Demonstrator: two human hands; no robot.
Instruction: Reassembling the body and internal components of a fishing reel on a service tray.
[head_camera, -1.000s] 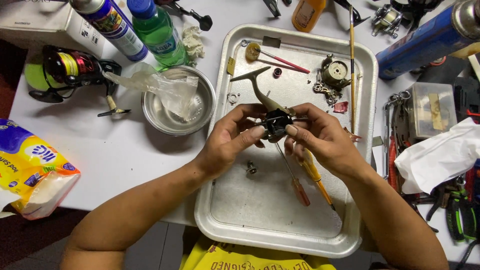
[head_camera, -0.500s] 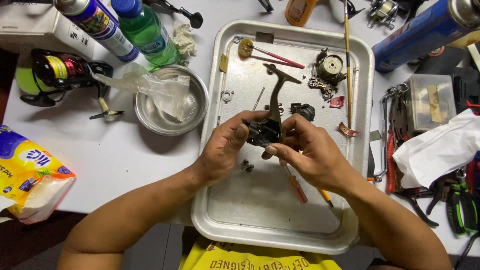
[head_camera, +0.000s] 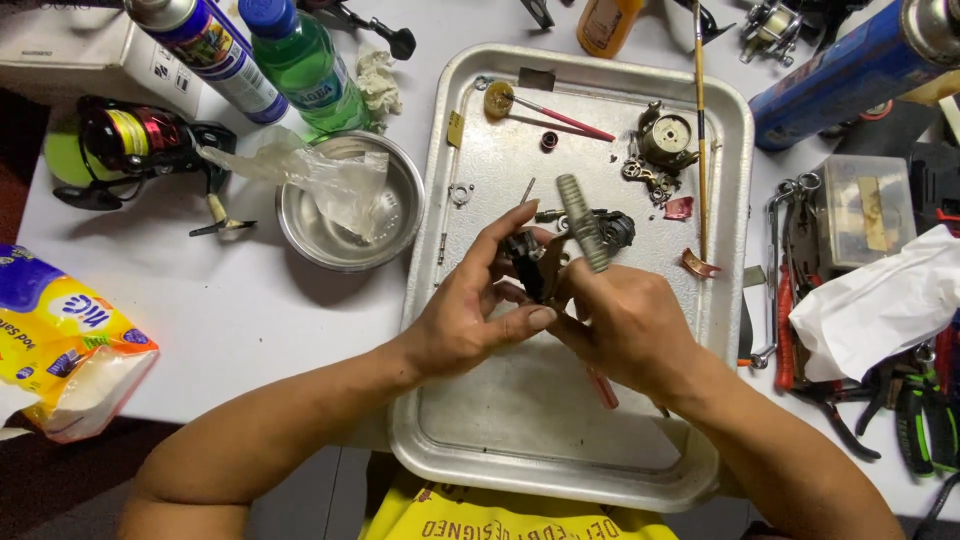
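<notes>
I see the metal tray on the white table; above its middle my left hand and right hand both pinch the dark reel body, its grey ridged stem pointing up.

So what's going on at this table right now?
A person is working with both bare hands over a metal tray. The left hand and right hand together grip a small dark fishing reel body, its ridged foot sticking upward. Loose small parts lie in the tray. A steel bowl sits left of it.
</notes>
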